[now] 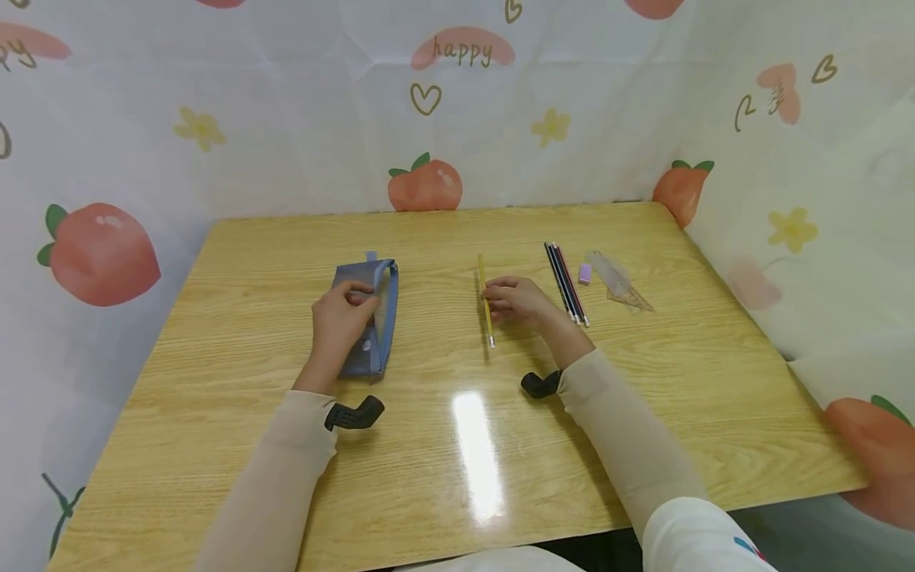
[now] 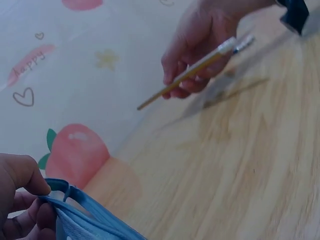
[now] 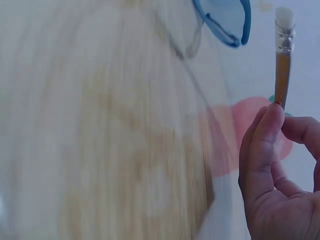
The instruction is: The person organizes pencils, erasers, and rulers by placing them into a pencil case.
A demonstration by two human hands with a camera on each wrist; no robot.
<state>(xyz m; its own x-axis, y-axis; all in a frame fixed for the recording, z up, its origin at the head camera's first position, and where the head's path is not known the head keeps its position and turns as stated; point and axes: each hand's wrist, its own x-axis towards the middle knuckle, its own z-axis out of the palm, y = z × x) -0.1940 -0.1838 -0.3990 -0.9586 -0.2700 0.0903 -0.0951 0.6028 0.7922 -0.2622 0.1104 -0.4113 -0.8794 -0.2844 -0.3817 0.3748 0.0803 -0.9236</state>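
Forearms point(image 1: 277, 469) reach forward; right fingers point(image 3: 262, 145) pinch a yellow pencil point(image 1: 489, 319), left fingers point(image 2: 22, 172) grip a blue pouch point(image 1: 361, 361).

The pencil point(image 1: 489, 326) is yellow, pouch point(image 1: 372, 355) blue, cloth point(image 1: 307, 143) peach-printed.

Hands: two are showing, one left hand point(image 1: 341, 318) and one right hand point(image 1: 522, 302). Blue pencil case point(image 1: 363, 361): one is showing. Yellow pencil point(image 1: 489, 322): one is showing, apart from the bunch. Bunched pencils point(image 1: 561, 282): at least three are lying together; overlap is preventing an exact tally. Pencils of every kind are therefore numbering four or more. Purple eraser point(image 1: 584, 274): one. Clear drawing tools point(image 1: 609, 274): these are overlapping, number not certain. Black wrist devices point(image 1: 355, 415): two are showing. Beige sleeves point(image 1: 275, 477): two. Table point(image 1: 236, 318): one. Backdrop, head view: yellow flowers point(image 1: 550, 127), three are showing; printed peaches point(image 1: 103, 254), at least four.
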